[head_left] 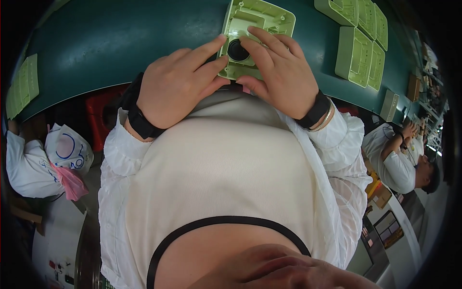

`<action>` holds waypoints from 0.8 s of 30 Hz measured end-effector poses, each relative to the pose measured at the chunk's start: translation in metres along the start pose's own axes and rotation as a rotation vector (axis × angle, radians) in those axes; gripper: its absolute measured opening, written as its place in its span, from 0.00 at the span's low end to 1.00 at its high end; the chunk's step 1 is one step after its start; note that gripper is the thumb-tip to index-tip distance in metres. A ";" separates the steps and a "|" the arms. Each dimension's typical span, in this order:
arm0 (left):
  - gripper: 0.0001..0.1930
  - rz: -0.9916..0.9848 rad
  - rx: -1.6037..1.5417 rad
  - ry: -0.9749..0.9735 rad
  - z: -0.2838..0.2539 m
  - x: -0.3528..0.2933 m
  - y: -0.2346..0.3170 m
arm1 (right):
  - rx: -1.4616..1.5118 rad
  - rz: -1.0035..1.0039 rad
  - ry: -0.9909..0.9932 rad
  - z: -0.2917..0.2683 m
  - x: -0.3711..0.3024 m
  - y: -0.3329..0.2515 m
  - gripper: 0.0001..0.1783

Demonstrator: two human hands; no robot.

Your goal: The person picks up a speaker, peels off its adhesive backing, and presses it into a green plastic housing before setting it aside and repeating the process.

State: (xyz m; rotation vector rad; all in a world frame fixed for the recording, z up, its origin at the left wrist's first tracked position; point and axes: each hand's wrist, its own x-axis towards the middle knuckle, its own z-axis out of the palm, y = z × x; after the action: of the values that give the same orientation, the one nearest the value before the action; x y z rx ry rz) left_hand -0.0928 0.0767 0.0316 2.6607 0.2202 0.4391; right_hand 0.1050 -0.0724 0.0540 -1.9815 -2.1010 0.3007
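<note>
A light green plastic housing (280,17) lies open side up at the table's near edge, in front of my body. Inside it sits a black round part (238,51), like a small speaker. Fingertips of my left hand (175,86) are on the housing's left wall, with the thumb at its near left corner. My right hand (284,70) reaches over the near right side. Its index fingertip touches the black part, its middle finger extends farther into the housing, and its thumb is at the near wall. The right hand partly covers the inside.
Several matching green housings (352,57) stand in groups on the dark green table (130,36) at the right. More green plastic parts (24,86) lie at the far left. One person (399,156) sits at the right, another (31,166) at the left. A red stool (98,118) is below the table.
</note>
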 end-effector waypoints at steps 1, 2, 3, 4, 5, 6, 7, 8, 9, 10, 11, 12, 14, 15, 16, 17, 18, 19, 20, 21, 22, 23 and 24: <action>0.17 0.002 -0.002 -0.007 0.000 0.003 0.000 | 0.000 0.002 0.000 0.000 -0.001 0.002 0.34; 0.18 0.005 -0.005 -0.014 0.000 0.005 -0.001 | -0.001 0.004 0.001 0.000 -0.001 0.004 0.35; 0.18 0.007 -0.007 -0.021 0.000 0.008 -0.001 | -0.001 0.007 0.001 0.000 -0.002 0.006 0.35; 0.18 0.007 -0.011 -0.030 -0.002 0.010 -0.001 | 0.006 0.013 -0.001 -0.001 -0.001 0.007 0.35; 0.18 0.006 -0.009 -0.042 -0.004 0.012 -0.001 | 0.034 0.018 -0.003 -0.002 0.001 0.007 0.35; 0.18 0.006 -0.008 -0.055 -0.006 0.014 -0.001 | 0.063 0.024 -0.006 -0.003 0.003 0.008 0.35; 0.18 0.005 -0.008 -0.064 -0.007 0.016 -0.001 | 0.088 0.029 -0.009 -0.004 0.003 0.011 0.35; 0.18 0.006 -0.013 -0.069 -0.007 0.018 0.000 | 0.091 0.035 -0.012 -0.006 0.004 0.013 0.35; 0.18 0.004 -0.014 -0.069 -0.007 0.020 0.000 | 0.151 0.027 -0.005 -0.007 0.004 0.015 0.35; 0.18 0.005 -0.012 -0.072 -0.009 0.020 -0.001 | 0.212 0.021 0.007 -0.007 0.005 0.015 0.34; 0.18 0.005 -0.009 -0.074 -0.011 0.021 -0.002 | 0.273 0.013 0.019 -0.008 0.006 0.015 0.34; 0.18 0.007 -0.010 -0.079 -0.013 0.021 -0.001 | 0.277 0.017 0.022 -0.008 0.007 0.015 0.34; 0.18 0.000 0.017 -0.087 -0.017 0.023 0.001 | 0.301 -0.003 -0.002 -0.009 0.008 0.018 0.34; 0.18 -0.004 0.031 -0.090 -0.019 0.023 0.002 | 0.312 -0.014 -0.013 -0.009 0.009 0.019 0.33; 0.18 0.000 0.033 -0.089 -0.020 0.024 0.002 | 0.310 -0.013 -0.008 -0.010 0.008 0.020 0.33; 0.18 -0.001 0.039 -0.093 -0.021 0.026 0.003 | 0.297 -0.027 -0.022 -0.010 0.007 0.021 0.33; 0.18 0.000 0.044 -0.097 -0.022 0.027 0.004 | 0.282 -0.039 -0.035 -0.009 0.005 0.021 0.33; 0.17 0.010 0.049 -0.101 -0.023 0.030 0.004 | 0.263 -0.044 -0.042 -0.010 0.003 0.022 0.33; 0.17 0.030 0.051 -0.098 -0.024 0.032 0.005 | 0.252 -0.033 -0.029 -0.009 0.002 0.022 0.33; 0.17 0.013 0.050 -0.104 -0.026 0.031 0.006 | 0.240 -0.067 -0.029 -0.007 0.003 0.022 0.32; 0.17 0.007 0.051 -0.104 -0.027 0.033 0.007 | 0.218 -0.096 -0.023 -0.007 0.004 0.024 0.31; 0.16 0.008 0.048 -0.099 -0.026 0.037 0.007 | 0.188 -0.119 -0.018 -0.008 0.004 0.027 0.29; 0.16 0.053 0.047 -0.085 -0.025 0.039 0.008 | 0.155 -0.094 0.003 -0.010 0.005 0.028 0.29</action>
State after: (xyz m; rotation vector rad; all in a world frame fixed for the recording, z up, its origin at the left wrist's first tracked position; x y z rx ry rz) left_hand -0.0635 0.0882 0.0668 2.7297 0.1365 0.3400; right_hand 0.1344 -0.0654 0.0555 -1.7892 -2.0924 0.4289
